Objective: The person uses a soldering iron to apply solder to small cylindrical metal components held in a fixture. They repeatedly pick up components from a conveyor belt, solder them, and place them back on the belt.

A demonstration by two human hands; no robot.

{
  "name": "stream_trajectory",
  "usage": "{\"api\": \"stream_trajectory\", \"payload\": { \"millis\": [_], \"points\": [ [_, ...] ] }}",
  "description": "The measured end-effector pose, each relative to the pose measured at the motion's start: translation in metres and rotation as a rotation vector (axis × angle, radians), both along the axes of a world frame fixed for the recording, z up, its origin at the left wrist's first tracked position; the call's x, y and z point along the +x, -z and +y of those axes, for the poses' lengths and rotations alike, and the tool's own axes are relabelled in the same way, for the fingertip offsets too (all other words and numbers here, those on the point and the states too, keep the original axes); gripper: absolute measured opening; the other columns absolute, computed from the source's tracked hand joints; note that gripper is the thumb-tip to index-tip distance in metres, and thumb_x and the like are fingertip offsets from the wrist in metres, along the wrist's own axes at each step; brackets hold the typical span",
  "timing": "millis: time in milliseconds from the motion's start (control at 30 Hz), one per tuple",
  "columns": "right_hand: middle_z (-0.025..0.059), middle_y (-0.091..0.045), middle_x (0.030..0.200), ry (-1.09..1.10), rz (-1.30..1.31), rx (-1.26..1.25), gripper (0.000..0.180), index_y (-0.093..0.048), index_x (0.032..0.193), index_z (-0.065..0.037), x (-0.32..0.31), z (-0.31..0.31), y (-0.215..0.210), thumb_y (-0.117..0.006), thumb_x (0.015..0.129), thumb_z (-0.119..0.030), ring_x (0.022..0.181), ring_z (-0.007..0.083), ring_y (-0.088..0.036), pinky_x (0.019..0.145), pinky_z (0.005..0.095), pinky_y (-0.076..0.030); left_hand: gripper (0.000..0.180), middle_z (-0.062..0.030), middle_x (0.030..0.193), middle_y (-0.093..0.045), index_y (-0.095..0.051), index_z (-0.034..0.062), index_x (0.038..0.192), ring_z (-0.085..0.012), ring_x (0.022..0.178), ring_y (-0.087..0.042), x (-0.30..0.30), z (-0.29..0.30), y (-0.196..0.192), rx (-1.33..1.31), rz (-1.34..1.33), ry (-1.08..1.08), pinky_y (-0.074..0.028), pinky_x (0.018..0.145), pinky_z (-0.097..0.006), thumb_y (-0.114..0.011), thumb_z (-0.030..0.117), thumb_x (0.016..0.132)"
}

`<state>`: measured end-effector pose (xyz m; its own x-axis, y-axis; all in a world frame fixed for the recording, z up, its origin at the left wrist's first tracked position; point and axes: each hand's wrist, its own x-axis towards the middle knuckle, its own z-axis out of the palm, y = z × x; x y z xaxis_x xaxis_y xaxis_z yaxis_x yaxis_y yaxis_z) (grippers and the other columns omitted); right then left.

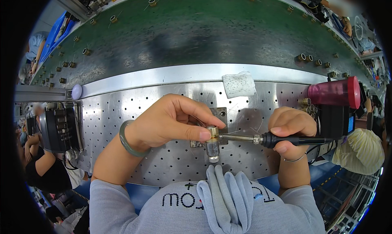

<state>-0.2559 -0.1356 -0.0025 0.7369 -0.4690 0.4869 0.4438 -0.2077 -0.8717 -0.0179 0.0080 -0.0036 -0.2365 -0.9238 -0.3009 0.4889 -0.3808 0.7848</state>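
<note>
Thumb and forefinger of my left hand [167, 121] pinch a small brass-coloured cylindrical part [212, 130], which sits at the top of a metal post [212, 148]. A dark metal base plate [221, 114] shows behind them, partly hidden by my hand. In my right hand [293, 130] is a soldering iron [268, 139], held by its black handle and lying nearly level. Its metal tip points left and reaches the side of the brass-coloured part; whether it touches cannot be made out. The other fingers of my left hand are curled and partly hidden.
Beyond the perforated metal worktop [163, 168] runs a green conveyor belt [196, 34] carrying several similar parts. A whitish pad [239, 85] lies at the worktop's far edge. At right are a pink cup [332, 92] on its side, several stacked brass-coloured parts [308, 107] and a dark box [332, 119].
</note>
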Motion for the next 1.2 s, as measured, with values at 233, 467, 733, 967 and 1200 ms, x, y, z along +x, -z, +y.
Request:
{"api": "stream_trajectory", "payload": {
  "millis": [233, 467, 733, 967, 1200],
  "points": [
    [0.0096, -0.061, 0.063, -0.005, 0.046, -0.038, 0.024, -0.065, 0.082, 0.003, -0.001, -0.001, -0.002, -0.077, 0.062, 0.001, 0.053, 0.0197, -0.057, 0.051, 0.0277, -0.042, 0.031, -0.0101, 0.091, -0.064, -0.066, -0.0072, 0.106, -0.0135, 0.082, -0.06, -0.002, 0.0, -0.002, 0.011, -0.019, -0.007, -0.048, 0.074, -0.023, -0.07, -0.003, 0.075],
    [0.0086, -0.06, 0.062, 0.026, 0.036, -0.014, 0.018, -0.064, 0.08, 0.002, -0.004, -0.003, 0.001, -0.074, 0.066, -0.001, 0.052, 0.0189, -0.055, 0.05, 0.0276, -0.041, 0.035, -0.0113, 0.094, -0.066, -0.064, -0.0066, 0.109, -0.0155, 0.085, -0.062, -0.002, 0.001, 0.002, 0.01, 0.032, -0.014, -0.049, 0.08, -0.024, -0.07, -0.002, 0.075],
    [0.0072, -0.059, 0.062, 0.068, -0.011, 0.062, 0.014, -0.063, 0.08, 0.002, -0.007, -0.004, 0.004, -0.071, 0.069, -0.001, 0.052, 0.0173, -0.053, 0.051, 0.0278, -0.04, 0.048, -0.0146, 0.105, -0.064, -0.056, -0.0052, 0.121, -0.0198, 0.096, -0.061, -0.009, -0.005, -0.002, 0.009, 0.213, -0.135, -0.048, 0.086, -0.028, -0.07, 0.0, 0.076],
    [0.0081, -0.06, 0.062, 0.025, -0.01, 0.092, 0.018, -0.064, 0.082, 0.003, -0.006, -0.001, 0.001, -0.073, 0.066, 0.0, 0.052, 0.0176, -0.054, 0.052, 0.0271, -0.041, 0.038, -0.0146, 0.106, -0.063, -0.063, -0.0041, 0.111, -0.0191, 0.097, -0.059, 0.002, -0.002, 0.009, 0.016, 0.093, 0.006, -0.047, 0.086, -0.027, -0.072, 0.002, 0.075],
    [0.0095, -0.061, 0.064, 0.016, 0.006, 0.037, 0.024, -0.066, 0.085, 0.004, 0.001, 0.003, 0.0, -0.077, 0.064, 0.0, 0.052, 0.0187, -0.055, 0.051, 0.028, -0.041, 0.027, -0.0131, 0.096, -0.065, -0.067, -0.0048, 0.103, -0.0165, 0.085, -0.06, 0.003, -0.002, 0.007, 0.017, 0.093, 0.009, -0.047, 0.077, -0.025, -0.07, 0.001, 0.076]
  ]
}}
